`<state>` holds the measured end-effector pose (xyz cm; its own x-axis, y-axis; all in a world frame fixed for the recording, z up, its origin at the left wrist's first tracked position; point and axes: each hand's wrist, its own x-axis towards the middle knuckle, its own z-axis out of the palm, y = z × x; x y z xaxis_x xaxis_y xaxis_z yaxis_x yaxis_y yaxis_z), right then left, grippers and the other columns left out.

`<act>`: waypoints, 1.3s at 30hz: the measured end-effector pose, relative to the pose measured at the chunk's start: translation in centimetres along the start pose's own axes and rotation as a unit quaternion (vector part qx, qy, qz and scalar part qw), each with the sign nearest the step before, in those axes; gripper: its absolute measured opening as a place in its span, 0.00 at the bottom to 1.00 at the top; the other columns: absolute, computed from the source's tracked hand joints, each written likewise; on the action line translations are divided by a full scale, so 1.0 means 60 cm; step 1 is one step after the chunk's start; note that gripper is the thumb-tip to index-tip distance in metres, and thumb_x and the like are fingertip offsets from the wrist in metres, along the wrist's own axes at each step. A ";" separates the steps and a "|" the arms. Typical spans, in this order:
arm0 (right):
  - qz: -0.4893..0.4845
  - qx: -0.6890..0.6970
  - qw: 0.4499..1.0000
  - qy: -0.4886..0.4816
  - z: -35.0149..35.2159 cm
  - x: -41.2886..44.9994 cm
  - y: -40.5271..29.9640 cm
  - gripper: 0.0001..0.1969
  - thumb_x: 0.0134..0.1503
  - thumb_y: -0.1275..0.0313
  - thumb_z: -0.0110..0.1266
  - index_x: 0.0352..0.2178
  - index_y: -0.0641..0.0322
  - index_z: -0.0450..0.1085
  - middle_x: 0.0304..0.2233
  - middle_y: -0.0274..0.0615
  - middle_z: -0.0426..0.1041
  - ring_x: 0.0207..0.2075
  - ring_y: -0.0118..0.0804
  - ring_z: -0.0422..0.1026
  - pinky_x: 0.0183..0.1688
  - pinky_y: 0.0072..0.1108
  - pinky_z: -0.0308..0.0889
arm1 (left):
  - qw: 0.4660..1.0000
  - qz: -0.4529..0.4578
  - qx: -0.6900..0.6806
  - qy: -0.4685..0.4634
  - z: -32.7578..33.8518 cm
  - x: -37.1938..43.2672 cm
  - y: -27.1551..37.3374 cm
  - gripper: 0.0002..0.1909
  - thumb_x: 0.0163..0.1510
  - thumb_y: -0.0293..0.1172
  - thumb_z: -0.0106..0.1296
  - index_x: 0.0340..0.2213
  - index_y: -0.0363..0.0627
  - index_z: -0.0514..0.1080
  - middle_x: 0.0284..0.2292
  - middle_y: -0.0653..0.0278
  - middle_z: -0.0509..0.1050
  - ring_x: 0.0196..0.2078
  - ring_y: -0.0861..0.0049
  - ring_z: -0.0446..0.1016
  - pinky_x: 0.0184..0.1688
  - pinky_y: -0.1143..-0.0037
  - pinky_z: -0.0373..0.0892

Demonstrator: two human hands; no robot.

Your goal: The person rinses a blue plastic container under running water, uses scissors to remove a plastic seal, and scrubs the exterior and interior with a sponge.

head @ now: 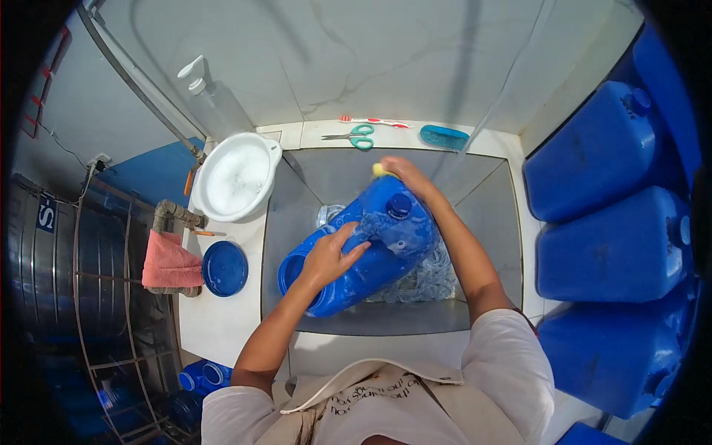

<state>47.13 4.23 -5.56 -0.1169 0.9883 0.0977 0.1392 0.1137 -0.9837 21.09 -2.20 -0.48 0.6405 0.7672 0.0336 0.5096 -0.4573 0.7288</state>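
Note:
A large blue plastic water container (356, 261) lies tilted over the grey tiled sink (489, 245), its wide open mouth at lower left and a small dark blue cap (399, 206) near its upper right end. Suds streak its surface. My right hand (409, 177) presses a yellow sponge (384, 170) against the container's far upper end. My left hand (331, 258) rests on the container's side with thumb and fingers spread. Beneath, water ripples in the sink's bottom. On the counter at left lies a round blue lid (225, 268).
A white basin (238, 177) of suds stands at back left beside a clear pump bottle (219, 108). Scissors (356, 137), a toothbrush (378, 122) and a blue brush (444, 137) lie on the back ledge. Several blue containers (609, 245) line the right; a pink towel (171, 261) hangs on a pipe.

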 end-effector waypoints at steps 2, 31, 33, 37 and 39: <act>0.100 -0.064 0.992 0.050 -0.037 -0.049 0.127 0.15 0.56 0.62 0.40 0.29 0.64 0.67 0.29 0.39 0.69 0.32 0.30 0.65 0.38 0.22 0.61 | 0.998 -0.024 -0.029 0.040 0.005 0.013 -0.009 0.20 0.49 0.41 0.53 0.40 0.39 0.67 0.28 0.52 0.74 0.26 0.65 0.73 0.30 0.71 0.67; -0.123 -0.346 0.929 -0.050 0.146 -0.167 -0.074 0.18 0.57 0.63 0.40 0.40 0.69 0.65 0.40 0.52 0.68 0.47 0.50 0.63 0.52 0.35 0.54 | 0.971 -0.052 -0.074 0.221 0.045 0.075 0.021 0.22 0.53 0.37 0.45 0.48 0.47 0.53 0.39 0.39 0.69 0.40 0.44 0.68 0.41 0.59 0.63; -0.080 -0.358 0.925 -0.097 0.139 -0.163 -0.085 0.20 0.57 0.62 0.40 0.43 0.69 0.64 0.41 0.53 0.67 0.48 0.51 0.62 0.53 0.35 0.53 | 0.975 -0.092 -0.100 0.177 0.041 0.083 0.033 0.23 0.54 0.35 0.45 0.49 0.46 0.52 0.42 0.40 0.67 0.44 0.46 0.67 0.44 0.62 0.62; -0.098 -0.255 0.954 0.122 0.206 -0.246 -0.122 0.24 0.50 0.63 0.50 0.45 0.68 0.61 0.45 0.54 0.63 0.50 0.51 0.59 0.54 0.33 0.52 | 0.934 -0.163 -0.184 0.260 0.026 0.087 -0.024 0.26 0.54 0.35 0.45 0.52 0.47 0.50 0.47 0.41 0.62 0.50 0.49 0.63 0.49 0.66 0.60; -0.127 -0.260 0.942 0.172 0.227 -0.283 -0.158 0.28 0.46 0.64 0.55 0.47 0.68 0.60 0.47 0.54 0.61 0.51 0.51 0.58 0.55 0.32 0.50 | 0.908 -0.222 -0.227 0.273 0.030 0.083 -0.024 0.27 0.54 0.35 0.45 0.53 0.49 0.50 0.47 0.42 0.62 0.49 0.49 0.63 0.50 0.66 0.60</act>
<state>34.40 -14.99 0.05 0.1019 0.8866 0.4512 0.6233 0.2966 -0.7235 24.56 1.44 -2.59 -0.0136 0.9960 -0.0888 0.2784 0.0890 0.9563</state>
